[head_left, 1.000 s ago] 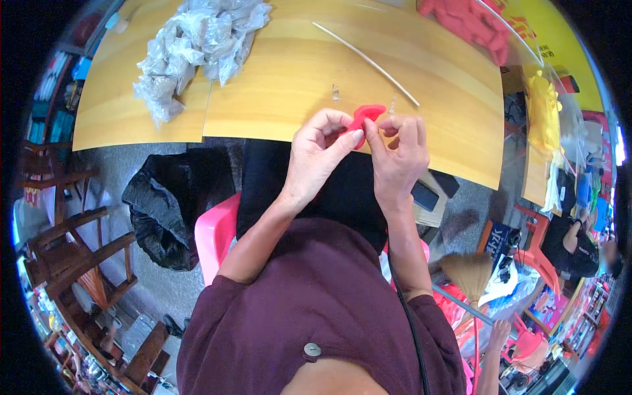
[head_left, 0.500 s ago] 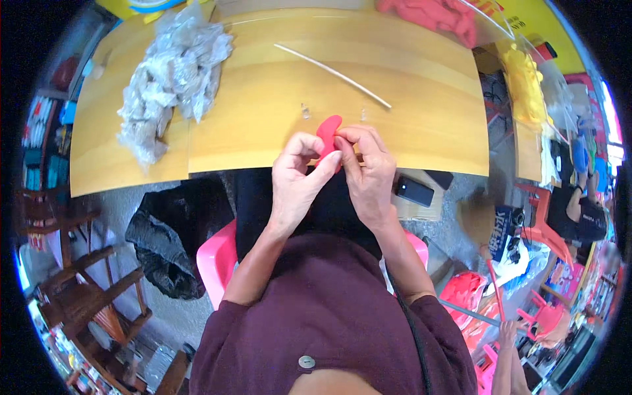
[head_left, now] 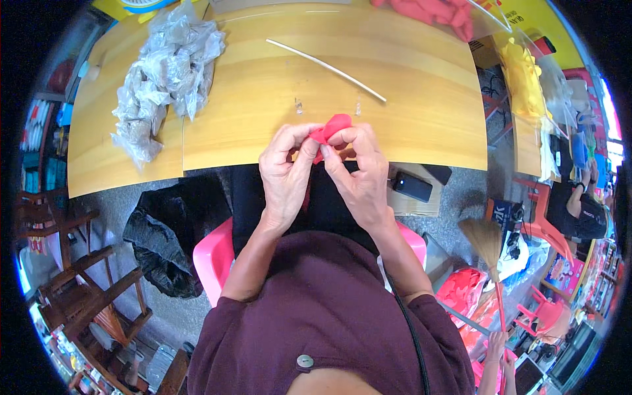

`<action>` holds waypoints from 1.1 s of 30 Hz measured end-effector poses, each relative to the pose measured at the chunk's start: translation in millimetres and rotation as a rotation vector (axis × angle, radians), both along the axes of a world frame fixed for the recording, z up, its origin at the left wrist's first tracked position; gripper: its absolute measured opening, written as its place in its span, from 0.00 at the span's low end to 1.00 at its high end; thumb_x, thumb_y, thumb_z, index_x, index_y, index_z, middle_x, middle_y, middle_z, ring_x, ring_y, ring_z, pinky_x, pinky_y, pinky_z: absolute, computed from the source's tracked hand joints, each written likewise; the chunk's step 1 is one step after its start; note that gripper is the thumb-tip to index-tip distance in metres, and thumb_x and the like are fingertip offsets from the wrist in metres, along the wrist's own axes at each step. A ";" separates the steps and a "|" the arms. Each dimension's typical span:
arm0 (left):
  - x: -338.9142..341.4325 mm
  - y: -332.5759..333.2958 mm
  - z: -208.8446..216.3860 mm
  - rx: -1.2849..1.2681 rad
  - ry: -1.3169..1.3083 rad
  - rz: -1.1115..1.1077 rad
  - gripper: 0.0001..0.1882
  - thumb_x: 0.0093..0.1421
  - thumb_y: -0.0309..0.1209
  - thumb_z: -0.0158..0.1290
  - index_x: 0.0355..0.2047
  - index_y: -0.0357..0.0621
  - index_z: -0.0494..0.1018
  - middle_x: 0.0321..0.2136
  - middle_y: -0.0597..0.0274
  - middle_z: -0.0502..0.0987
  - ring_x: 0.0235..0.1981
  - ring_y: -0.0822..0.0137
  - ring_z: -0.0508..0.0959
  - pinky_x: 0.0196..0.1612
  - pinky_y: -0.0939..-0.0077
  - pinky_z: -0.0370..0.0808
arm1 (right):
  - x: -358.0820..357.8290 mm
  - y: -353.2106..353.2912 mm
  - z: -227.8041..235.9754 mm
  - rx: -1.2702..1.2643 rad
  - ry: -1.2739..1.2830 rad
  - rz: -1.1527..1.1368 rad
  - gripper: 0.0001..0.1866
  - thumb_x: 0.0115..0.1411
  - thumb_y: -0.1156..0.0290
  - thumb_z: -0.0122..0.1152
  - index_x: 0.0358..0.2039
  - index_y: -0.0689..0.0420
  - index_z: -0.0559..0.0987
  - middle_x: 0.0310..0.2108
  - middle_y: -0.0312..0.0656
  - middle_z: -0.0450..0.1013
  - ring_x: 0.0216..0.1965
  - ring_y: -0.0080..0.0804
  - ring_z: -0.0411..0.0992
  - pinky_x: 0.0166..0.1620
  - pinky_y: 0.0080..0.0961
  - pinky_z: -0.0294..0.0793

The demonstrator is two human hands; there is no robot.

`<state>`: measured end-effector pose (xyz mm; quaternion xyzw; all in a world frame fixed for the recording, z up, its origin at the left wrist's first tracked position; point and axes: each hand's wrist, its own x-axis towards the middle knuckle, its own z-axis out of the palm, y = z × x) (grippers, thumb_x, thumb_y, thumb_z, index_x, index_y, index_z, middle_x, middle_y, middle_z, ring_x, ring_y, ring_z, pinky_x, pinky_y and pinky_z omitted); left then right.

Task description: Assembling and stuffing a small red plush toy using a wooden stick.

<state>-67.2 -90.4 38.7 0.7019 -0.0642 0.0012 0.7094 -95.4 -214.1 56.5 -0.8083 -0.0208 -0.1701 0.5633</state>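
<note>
Over the near edge of the wooden table [head_left: 243,131], both my hands pinch a small, soft red piece [head_left: 338,123], its material unclear. My left hand [head_left: 283,174] grips its left side between thumb and fingers. On the other side my right hand [head_left: 364,174] holds it with thumb and bent forefinger. The piece's upper part folds over above my fingertips, and some red shows below between the hands. Beyond them lie two tiny clear pieces, a left one [head_left: 299,106] and a right one [head_left: 358,107]. A thin pale stick [head_left: 326,69] rests slantwise farther back.
Crumpled clear plastic bags [head_left: 168,72] cover the table's left part. Red soft pieces [head_left: 434,14] lie at the far right, yellow ones [head_left: 523,82] beyond the right edge. A phone [head_left: 413,187] lies low right, a black bag [head_left: 161,237] low left. Another person's hand [head_left: 495,347] holds a broom [head_left: 484,243].
The red piece has been turned and folded between my fingers, its top now leaning right. My left hand has shifted slightly left. At the right, the other person's broom has swung into clearer view.
</note>
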 end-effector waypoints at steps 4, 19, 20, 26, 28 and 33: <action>-0.6 -1.4 -2.5 -0.081 0.032 0.002 0.07 0.60 0.22 0.54 0.39 0.36 0.76 0.31 0.64 0.74 0.31 0.77 0.74 0.34 0.84 0.72 | 2.1 1.1 -5.3 -0.082 -0.065 -0.003 0.08 0.54 0.77 0.61 0.33 0.60 0.72 0.34 0.44 0.69 0.33 0.36 0.70 0.30 0.27 0.73; -6.0 -1.4 10.2 -0.238 0.058 -0.280 0.06 0.56 0.25 0.59 0.33 0.37 0.76 0.34 0.66 0.69 0.37 0.74 0.70 0.43 0.81 0.67 | 6.3 -7.9 -5.6 -0.359 -0.223 -0.195 0.07 0.57 0.78 0.57 0.37 0.59 0.75 0.36 0.47 0.72 0.36 0.45 0.71 0.38 0.35 0.73; -6.8 -0.1 14.5 -0.300 0.128 -0.420 0.06 0.56 0.26 0.60 0.32 0.38 0.76 0.34 0.67 0.68 0.39 0.73 0.68 0.46 0.80 0.65 | 4.7 -7.6 -1.9 -0.319 -0.207 -0.164 0.07 0.57 0.78 0.57 0.37 0.60 0.75 0.36 0.47 0.72 0.36 0.45 0.71 0.38 0.34 0.73; 5.4 16.8 18.8 -0.179 0.096 -0.506 0.08 0.53 0.27 0.61 0.29 0.41 0.72 0.34 0.67 0.69 0.42 0.73 0.68 0.49 0.78 0.63 | -3.9 -12.3 18.7 -0.162 -0.093 -0.039 0.06 0.58 0.79 0.57 0.36 0.62 0.76 0.33 0.45 0.71 0.33 0.38 0.71 0.36 0.27 0.72; 2.8 18.4 16.8 -0.328 0.247 -0.380 0.07 0.53 0.26 0.61 0.29 0.41 0.72 0.35 0.66 0.69 0.41 0.74 0.69 0.49 0.78 0.64 | -8.5 -14.7 19.0 -0.120 -0.073 0.014 0.05 0.59 0.78 0.57 0.36 0.63 0.76 0.31 0.43 0.71 0.31 0.34 0.71 0.35 0.25 0.72; 2.4 17.9 17.4 -0.522 0.354 -0.389 0.05 0.60 0.26 0.54 0.33 0.37 0.75 0.33 0.65 0.75 0.37 0.76 0.74 0.46 0.82 0.70 | -14.2 -22.0 21.7 0.919 0.531 0.250 0.08 0.65 0.66 0.54 0.34 0.57 0.77 0.20 0.24 0.62 0.18 0.09 0.55 0.20 0.10 0.50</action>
